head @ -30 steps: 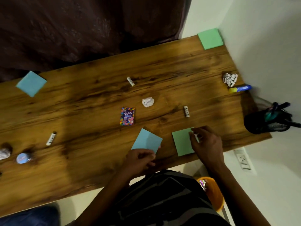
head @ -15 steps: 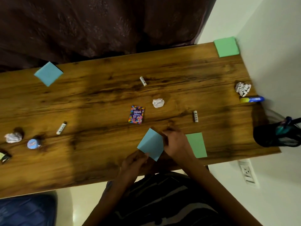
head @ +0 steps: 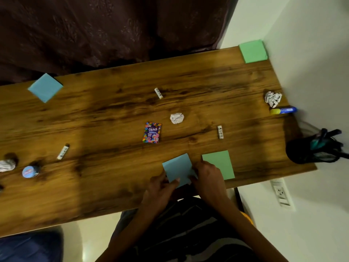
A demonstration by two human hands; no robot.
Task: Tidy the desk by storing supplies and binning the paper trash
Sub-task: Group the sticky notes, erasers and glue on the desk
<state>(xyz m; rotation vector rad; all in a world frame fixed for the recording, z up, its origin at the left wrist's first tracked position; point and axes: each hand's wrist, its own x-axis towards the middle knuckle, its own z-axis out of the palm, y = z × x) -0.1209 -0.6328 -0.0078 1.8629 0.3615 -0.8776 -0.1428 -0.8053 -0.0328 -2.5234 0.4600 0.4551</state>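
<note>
Both the left hand (head: 160, 188) and right hand (head: 206, 172) pinch the tilted blue note pad (head: 178, 170), one corner pointing toward the "GEMS" packet (head: 152, 132) beyond it.

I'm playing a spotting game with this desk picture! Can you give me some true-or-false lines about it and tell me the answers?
1. Both hands hold the blue pad near the desk's front edge. True.
2. A green pad lies right beside it. True.
3. The Gems packet sits in the pen cup. False: it lies mid-desk.
4. The glue stick lies by the wall. True.
5. Only one paper ball is on the desk. False: at least two, and.
</note>
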